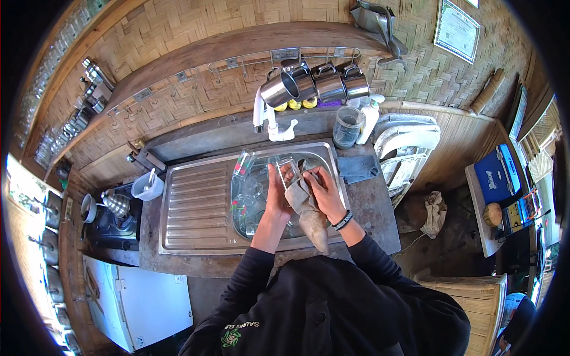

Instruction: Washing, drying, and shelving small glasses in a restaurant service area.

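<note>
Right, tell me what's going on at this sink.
A person in a dark long-sleeved top is at a steel sink. Their left hand holds a clear drinking glass, while their right hand grips a greyish-brown cloth against it. More clear glasses, some with red-and-green decoration, are in the basin. Stainless-steel mugs hang under the wooden shelf behind the sink.

The drinking glass is smooth and transparent, the cloth matt fabric. Mugs and sink are shiny metal. The worktop looks rough and matt, the wall woven bamboo.
</note>
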Demonstrator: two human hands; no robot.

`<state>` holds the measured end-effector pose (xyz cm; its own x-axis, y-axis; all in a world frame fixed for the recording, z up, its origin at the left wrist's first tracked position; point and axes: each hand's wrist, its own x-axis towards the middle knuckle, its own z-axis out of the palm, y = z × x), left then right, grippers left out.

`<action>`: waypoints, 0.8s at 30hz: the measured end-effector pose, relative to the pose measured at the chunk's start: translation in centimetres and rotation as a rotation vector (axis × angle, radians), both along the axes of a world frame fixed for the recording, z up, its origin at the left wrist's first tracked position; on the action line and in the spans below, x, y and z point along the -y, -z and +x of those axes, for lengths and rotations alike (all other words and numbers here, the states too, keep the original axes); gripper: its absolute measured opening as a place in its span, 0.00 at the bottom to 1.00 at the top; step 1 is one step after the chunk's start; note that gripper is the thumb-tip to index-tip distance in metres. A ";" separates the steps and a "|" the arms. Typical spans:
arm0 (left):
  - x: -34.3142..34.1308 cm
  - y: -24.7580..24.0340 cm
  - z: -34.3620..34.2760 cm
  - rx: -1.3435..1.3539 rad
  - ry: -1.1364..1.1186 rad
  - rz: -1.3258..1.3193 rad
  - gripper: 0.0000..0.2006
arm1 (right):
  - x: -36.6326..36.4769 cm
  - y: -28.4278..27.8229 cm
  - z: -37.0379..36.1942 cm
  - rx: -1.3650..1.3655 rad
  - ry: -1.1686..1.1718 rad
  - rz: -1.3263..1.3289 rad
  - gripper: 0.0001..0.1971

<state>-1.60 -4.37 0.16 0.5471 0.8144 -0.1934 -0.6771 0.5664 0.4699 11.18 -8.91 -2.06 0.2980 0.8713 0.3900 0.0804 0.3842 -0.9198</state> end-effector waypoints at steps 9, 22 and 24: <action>0.2 -0.1 0.1 -0.466 -0.175 0.109 0.27 | 2.5 -3.1 -0.6 0.446 0.256 -0.005 0.08; 1.2 -0.7 -0.1 -0.313 -0.022 0.180 0.29 | 1.3 -4.9 -0.6 0.428 0.242 0.077 0.07; 1.4 -0.7 -0.3 -0.255 -0.023 0.209 0.29 | 1.0 -4.4 -0.5 0.248 0.171 -0.003 0.08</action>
<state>-1.93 -5.78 0.87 0.4838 0.8624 -0.1490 -0.5344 0.4259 0.7301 10.70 -9.86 2.34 0.3363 0.8180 0.4666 0.3663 0.3428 -0.8650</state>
